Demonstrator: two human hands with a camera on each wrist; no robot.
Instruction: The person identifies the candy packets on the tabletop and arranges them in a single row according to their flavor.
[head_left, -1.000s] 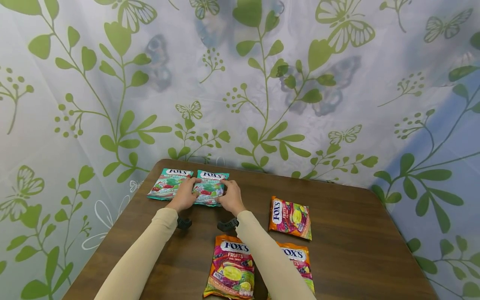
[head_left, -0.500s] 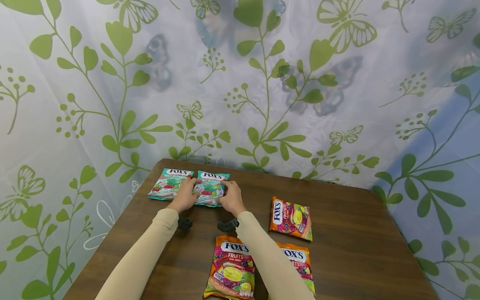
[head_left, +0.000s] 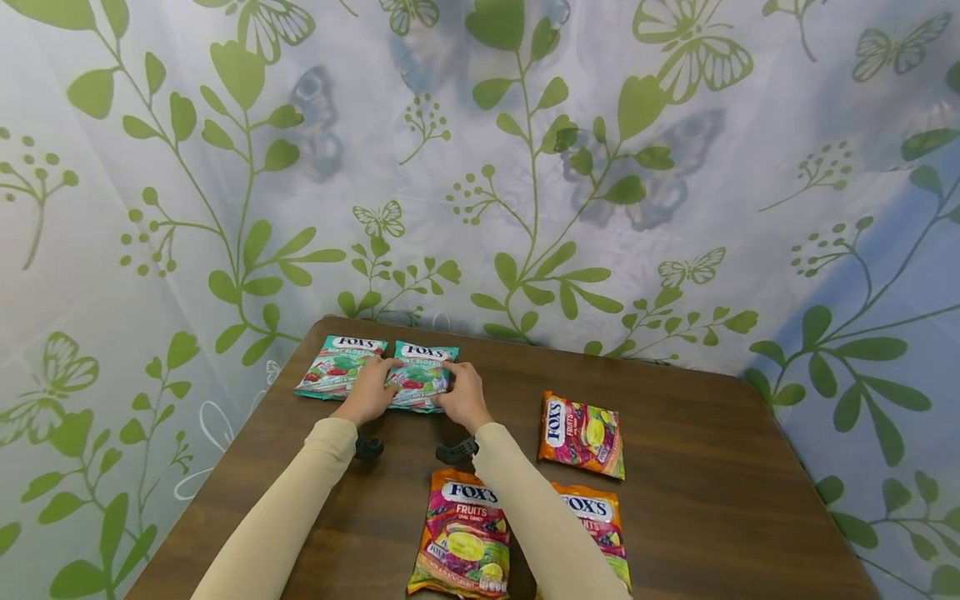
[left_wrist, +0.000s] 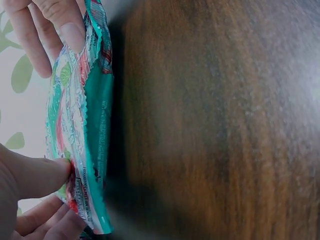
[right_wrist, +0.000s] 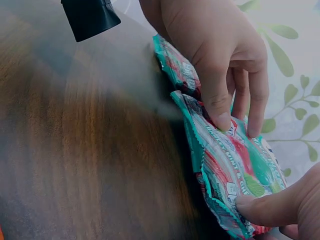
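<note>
A teal bag of FOX'S Mint Blossom candy [head_left: 417, 380] lies near the back left of the table, its label facing up. My left hand [head_left: 369, 393] grips its left edge, thumb on the printed face in the left wrist view. On the opposite edge, my right hand [head_left: 463, 397] holds the same bag; the right wrist view has that thumb [right_wrist: 270, 206] pressing a front corner, with fingers partly hidden beyond the edge. Just left of it lies a second teal candy bag [head_left: 339, 367], side by side with the first and partly covered by my left hand.
An orange FOX'S Fruits candy bag [head_left: 581, 435] lies turned sideways at the right. Two more orange bags are nearer: one upright bag [head_left: 459, 533] between my forearms and another bag [head_left: 600, 525] partly behind my right sleeve. A leaf-patterned curtain [head_left: 480, 208] hangs behind the wooden table [head_left: 697, 467].
</note>
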